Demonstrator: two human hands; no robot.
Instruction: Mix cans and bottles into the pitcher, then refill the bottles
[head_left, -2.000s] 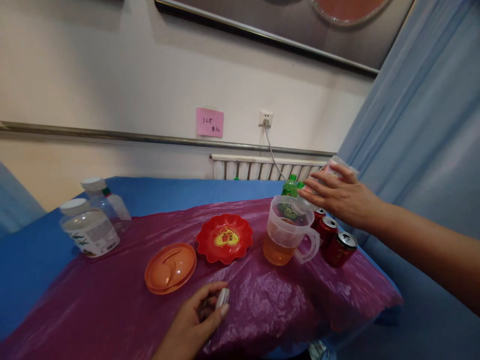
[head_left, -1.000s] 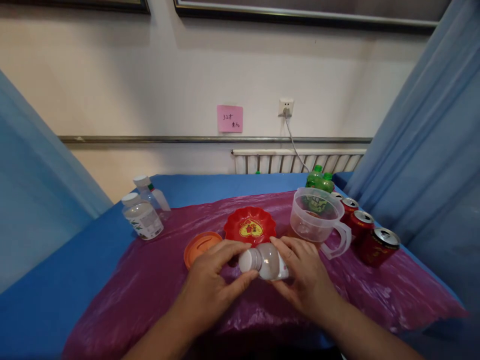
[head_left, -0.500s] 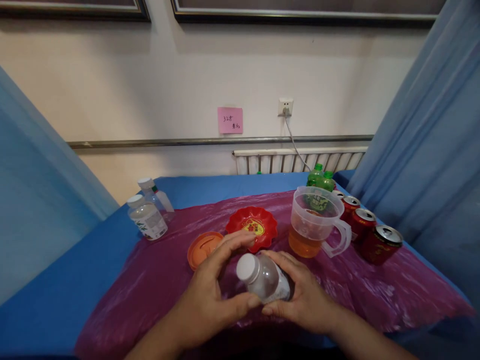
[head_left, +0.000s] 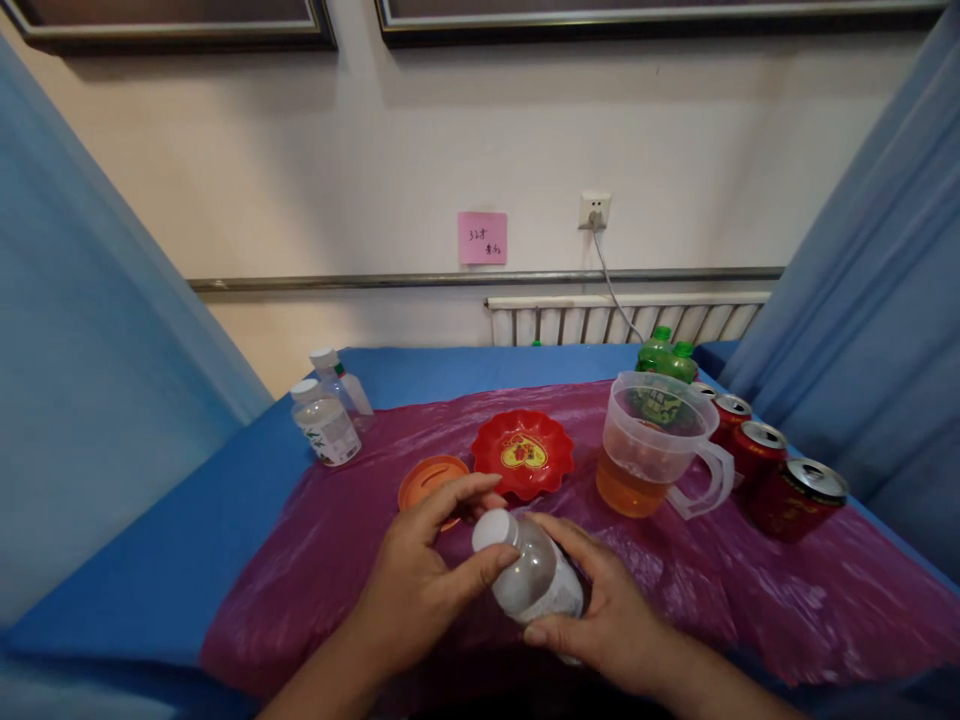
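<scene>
A clear plastic bottle (head_left: 534,572) with a white cap (head_left: 492,531) and a pale label is tilted toward the left in front of me. My right hand (head_left: 611,612) is wrapped round its lower body, thumb in front and fingers on the far side. At the top, my left hand (head_left: 416,575) curls about the cap, its thumb lying against the near edge and its fingers bent behind. Just beyond the hands are a scalloped red plate (head_left: 551,468) with a yellow emblem and a round orange lid (head_left: 420,484), partly covered by my left fingers.
A clear measuring jug (head_left: 637,445) holding amber liquid stands to the right. Behind it are several red cans (head_left: 799,505) and two green bottles (head_left: 679,365). Two capped clear bottles (head_left: 326,425) stand at the left. Maroon plastic sheeting (head_left: 300,580) covers part of the blue tabletop (head_left: 157,545).
My left fingers and thumb have closed in on the bottle's cap from a wider spread. The view has turned slightly left, so the surroundings appear further right.
</scene>
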